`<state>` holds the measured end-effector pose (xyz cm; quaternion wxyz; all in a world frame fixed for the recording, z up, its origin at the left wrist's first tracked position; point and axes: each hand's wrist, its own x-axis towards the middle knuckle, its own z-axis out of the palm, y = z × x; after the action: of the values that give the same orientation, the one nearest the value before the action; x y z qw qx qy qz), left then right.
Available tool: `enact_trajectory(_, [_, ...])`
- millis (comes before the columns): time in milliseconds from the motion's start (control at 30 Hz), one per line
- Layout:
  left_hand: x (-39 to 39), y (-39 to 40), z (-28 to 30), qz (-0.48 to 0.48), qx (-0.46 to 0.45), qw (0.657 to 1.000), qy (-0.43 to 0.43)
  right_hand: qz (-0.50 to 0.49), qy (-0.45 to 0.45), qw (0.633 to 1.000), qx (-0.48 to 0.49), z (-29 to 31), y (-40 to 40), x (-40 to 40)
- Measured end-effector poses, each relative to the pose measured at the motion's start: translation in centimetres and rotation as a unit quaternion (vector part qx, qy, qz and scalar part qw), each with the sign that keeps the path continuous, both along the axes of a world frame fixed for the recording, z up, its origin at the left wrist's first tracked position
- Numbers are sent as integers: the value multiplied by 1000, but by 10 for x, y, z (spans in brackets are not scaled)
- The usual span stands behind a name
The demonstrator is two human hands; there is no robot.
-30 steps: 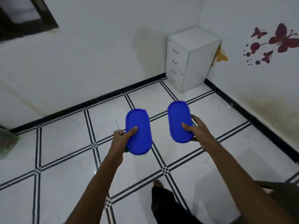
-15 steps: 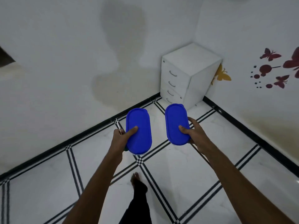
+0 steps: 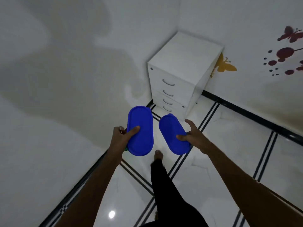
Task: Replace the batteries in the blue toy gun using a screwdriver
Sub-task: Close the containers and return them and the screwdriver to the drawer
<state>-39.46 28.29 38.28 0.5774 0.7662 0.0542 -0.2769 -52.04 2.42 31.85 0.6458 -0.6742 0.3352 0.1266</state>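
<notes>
My left hand (image 3: 120, 136) grips a blue oval lidded box (image 3: 140, 131), thumb on its lid, held flat at waist height. A thin metal shaft and a bit of green, perhaps a screwdriver (image 3: 121, 130), show beside that hand; most of it is hidden. My right hand (image 3: 191, 136) holds a second blue oval lidded box (image 3: 173, 133), tilted, thumb on the lid and fingers spread. The two boxes are apart, side by side. No toy gun or batteries are visible.
A white drawer cabinet (image 3: 178, 74) stands in the room's corner just ahead. White walls rise to the left and right, the right one with butterfly stickers (image 3: 224, 67). My leg and bare foot (image 3: 158, 155) step on the white tiled floor with black lines.
I have walked closer to the corner; the cabinet looms larger and the left wall is nearer. Both boxes stay in my hands, and the right box has tilted.
</notes>
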Motion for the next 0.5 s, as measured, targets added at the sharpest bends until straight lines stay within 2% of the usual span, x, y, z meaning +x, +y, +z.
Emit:
enact_trajectory(100, [92,-34,-63,-4,17,1000,26,0,31,999,-8,-68,-36,96])
enact_trajectory(133, [101,-36,-74,-8,32,999,32,11,47,999,-11,-79,-42,111])
enact_trajectory(200, [156,-57,-128,-1,36,998,51,27,60,998,-7,-144,-66,178])
enact_trajectory(367, [263,-100,-242,4,53,997,62,78,92,986,-111,-275,-112,303])
enact_trajectory(500, [327,-123,-306,-38,44,997,56,66,107,979,-162,-340,-137,362])
